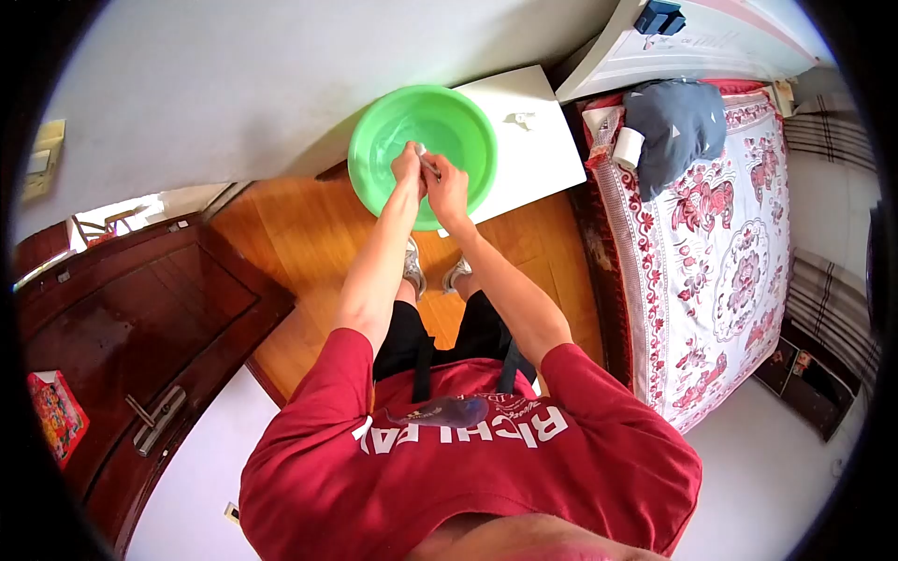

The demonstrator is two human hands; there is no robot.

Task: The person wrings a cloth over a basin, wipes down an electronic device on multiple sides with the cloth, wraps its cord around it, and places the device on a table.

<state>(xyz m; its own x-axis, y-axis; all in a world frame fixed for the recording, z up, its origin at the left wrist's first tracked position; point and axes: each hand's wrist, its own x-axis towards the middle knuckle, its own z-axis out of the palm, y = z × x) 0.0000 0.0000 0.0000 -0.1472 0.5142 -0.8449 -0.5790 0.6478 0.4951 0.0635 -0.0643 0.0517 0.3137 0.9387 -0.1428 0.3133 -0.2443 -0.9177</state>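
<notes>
A round green basin (480,140) stands partly on a white surface by the wall, and its inside looks wet and shiny. Over the basin, my left hand (408,165) is closed, and a small whitish bit shows at its fingertips; what it holds is hidden. Close beside it, my right hand (449,192) is closed around a thin greyish stick-like thing (429,165) that slants toward the left hand. Its kind is too small to make out. The two hands meet near the middle of the basin.
A white tabletop (528,173) with a small pale item (521,120) lies right of the basin. Farther right are a patterned bed (697,252), a grey cloth bundle (675,131) and a white roll (628,148). A dark wooden door (150,309) stands at left.
</notes>
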